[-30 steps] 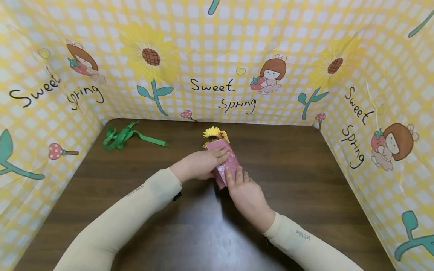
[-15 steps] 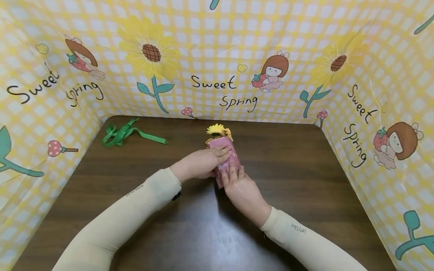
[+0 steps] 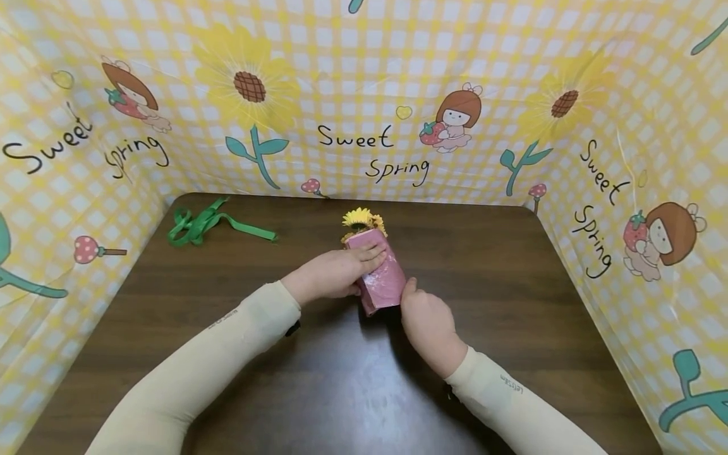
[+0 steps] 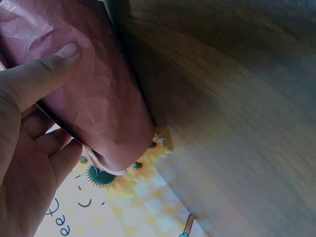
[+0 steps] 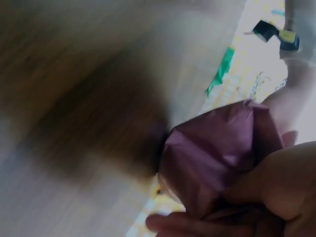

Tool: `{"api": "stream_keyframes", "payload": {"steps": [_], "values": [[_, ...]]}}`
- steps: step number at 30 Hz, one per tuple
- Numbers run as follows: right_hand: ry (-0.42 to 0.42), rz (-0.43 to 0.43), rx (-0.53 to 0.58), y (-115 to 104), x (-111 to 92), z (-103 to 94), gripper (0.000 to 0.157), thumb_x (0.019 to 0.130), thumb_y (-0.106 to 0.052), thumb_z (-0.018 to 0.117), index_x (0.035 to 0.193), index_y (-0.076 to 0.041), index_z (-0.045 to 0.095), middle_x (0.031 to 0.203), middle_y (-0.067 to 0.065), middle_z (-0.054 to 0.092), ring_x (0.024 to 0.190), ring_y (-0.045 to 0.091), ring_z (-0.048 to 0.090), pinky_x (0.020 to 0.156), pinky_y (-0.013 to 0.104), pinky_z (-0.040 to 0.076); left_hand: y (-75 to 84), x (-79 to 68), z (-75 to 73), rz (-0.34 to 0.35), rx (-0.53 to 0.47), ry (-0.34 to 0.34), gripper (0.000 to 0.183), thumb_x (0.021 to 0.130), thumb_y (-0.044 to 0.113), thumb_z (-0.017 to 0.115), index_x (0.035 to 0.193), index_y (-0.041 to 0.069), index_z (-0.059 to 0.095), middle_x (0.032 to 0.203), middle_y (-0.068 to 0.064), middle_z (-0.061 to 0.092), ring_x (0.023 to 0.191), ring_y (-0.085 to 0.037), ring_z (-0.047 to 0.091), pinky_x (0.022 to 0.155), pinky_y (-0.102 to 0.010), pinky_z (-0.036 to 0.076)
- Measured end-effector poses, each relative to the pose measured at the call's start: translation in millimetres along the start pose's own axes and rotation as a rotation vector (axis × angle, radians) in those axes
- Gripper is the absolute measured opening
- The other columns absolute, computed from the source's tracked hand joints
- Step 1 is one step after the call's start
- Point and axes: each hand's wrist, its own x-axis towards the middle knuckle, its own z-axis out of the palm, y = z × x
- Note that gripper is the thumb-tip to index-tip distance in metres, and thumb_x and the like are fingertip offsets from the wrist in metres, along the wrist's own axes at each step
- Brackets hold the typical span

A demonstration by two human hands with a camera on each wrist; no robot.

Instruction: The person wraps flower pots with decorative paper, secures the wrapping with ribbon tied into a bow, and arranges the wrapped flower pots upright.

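Observation:
A small bouquet of artificial sunflowers pokes out of the far end of a shiny pink paper wrap. My left hand holds the wrap from its left side. In the left wrist view its thumb lies along one face of the pink paper, with the fingers on the opposite side. At the near right corner, my right hand pinches the paper's edge. The right wrist view shows the folded paper between that thumb and the fingers; the stems are hidden inside.
A loose tangle of green ribbon lies at the back left of the dark wooden table. Yellow-checked cloth walls stand along the table's back and both sides.
My right hand has slid off the wrap's front face to its lower right edge, and its straight fingers have curled. My left hand has stayed on the wrap.

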Motion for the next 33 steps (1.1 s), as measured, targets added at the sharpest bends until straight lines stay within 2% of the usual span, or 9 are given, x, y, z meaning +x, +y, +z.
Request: {"api": "stream_keyframes", "payload": {"steps": [6, 11, 16, 19, 22, 26, 29, 31, 33], "values": [[-0.109, 0.036, 0.186, 12.1, 4.0, 1.0, 0.009, 0.083, 0.003, 0.068, 0.089, 0.001, 0.061, 0.063, 0.014, 0.065, 0.053, 0.032, 0.067, 0.043, 0.044, 0.052, -0.4, 1.4, -0.3, -0.001, 0.006, -0.017, 0.090, 0.085, 0.017, 0.085, 0.159, 0.009, 0.035, 0.167, -0.010, 0.030, 0.155, -0.024, 0.027, 0.116, -0.040, 0.040], [-0.210, 0.122, 0.372, 24.2, 9.3, 1.2, 0.015, 0.083, 0.002, 0.066, 0.076, -0.005, 0.055, 0.064, 0.015, 0.064, 0.059, 0.034, 0.068, 0.048, 0.047, 0.051, 0.0, -1.8, -0.8, -0.011, 0.008, -0.025, 0.090, 0.085, 0.021, 0.085, 0.159, 0.009, 0.035, 0.167, -0.009, 0.031, 0.155, -0.024, 0.027, 0.114, -0.040, 0.042], [-0.307, 0.105, 0.384, 26.0, 9.7, 0.1, 0.011, 0.083, 0.004, 0.063, 0.078, -0.004, 0.057, 0.068, 0.015, 0.065, 0.063, 0.034, 0.069, 0.050, 0.046, 0.053, 1.3, -5.0, -0.1, 0.005, 0.009, -0.022, 0.090, 0.086, 0.023, 0.085, 0.159, 0.008, 0.036, 0.166, -0.011, 0.031, 0.154, -0.026, 0.028, 0.113, -0.041, 0.043], [-0.227, 0.111, 0.322, 21.8, 7.0, -2.9, 0.016, 0.081, 0.001, 0.069, 0.079, -0.004, 0.054, 0.065, 0.015, 0.064, 0.058, 0.035, 0.068, 0.047, 0.046, 0.051, 0.7, -6.3, 0.9, 0.007, 0.003, -0.011, 0.090, 0.085, 0.023, 0.085, 0.159, 0.008, 0.036, 0.166, -0.011, 0.031, 0.154, -0.026, 0.028, 0.114, -0.041, 0.042], [-0.044, 0.071, 0.184, 10.7, 1.5, -8.8, 0.028, 0.078, -0.010, 0.079, 0.079, -0.006, 0.051, 0.064, 0.012, 0.061, 0.052, 0.033, 0.064, 0.042, 0.045, 0.049, -0.2, -7.4, 1.2, -0.002, 0.001, -0.002, 0.090, 0.085, 0.023, 0.086, 0.158, 0.008, 0.037, 0.166, -0.011, 0.033, 0.154, -0.026, 0.029, 0.116, -0.040, 0.040], [0.073, -0.176, 0.126, -4.4, -3.8, -22.6, 0.037, 0.078, -0.024, 0.086, 0.087, -0.008, 0.054, 0.077, 0.008, 0.056, 0.064, 0.027, 0.061, 0.049, 0.038, 0.050, 0.7, -7.6, -0.4, 0.002, -0.044, -0.020, 0.085, 0.087, 0.020, 0.083, 0.158, 0.008, 0.037, 0.165, -0.010, 0.032, 0.154, -0.025, 0.028, 0.117, -0.040, 0.039], [-0.039, -0.346, 0.314, -0.9, 9.3, -33.6, 0.029, 0.084, -0.026, 0.084, 0.096, -0.012, 0.061, 0.091, 0.004, 0.057, 0.081, 0.022, 0.061, 0.067, 0.037, 0.054, 1.9, -5.5, -1.8, 0.018, -0.088, -0.023, 0.078, 0.091, 0.012, 0.076, 0.158, 0.009, 0.037, 0.165, -0.008, 0.032, 0.154, -0.025, 0.027, 0.116, -0.041, 0.040], [-0.144, -0.313, 0.458, 7.3, 27.4, -37.3, 0.020, 0.089, -0.024, 0.079, 0.100, -0.015, 0.067, 0.097, 0.001, 0.060, 0.087, 0.019, 0.061, 0.075, 0.038, 0.055, 1.8, -3.9, -2.5, 0.013, -0.115, -0.013, 0.074, 0.093, 0.008, 0.070, 0.159, 0.011, 0.036, 0.165, -0.007, 0.032, 0.155, -0.024, 0.026, 0.116, -0.041, 0.040], [-0.239, -0.191, 0.557, 16.9, 46.5, -33.9, 0.017, 0.093, -0.027, 0.075, 0.105, -0.015, 0.070, 0.101, 0.001, 0.063, 0.087, 0.016, 0.061, 0.078, 0.038, 0.055, 0.7, -2.6, -2.5, -0.009, -0.146, -0.017, 0.071, 0.096, 0.009, 0.065, 0.160, 0.013, 0.034, 0.167, -0.006, 0.029, 0.156, -0.022, 0.023, 0.117, -0.040, 0.038]]}}
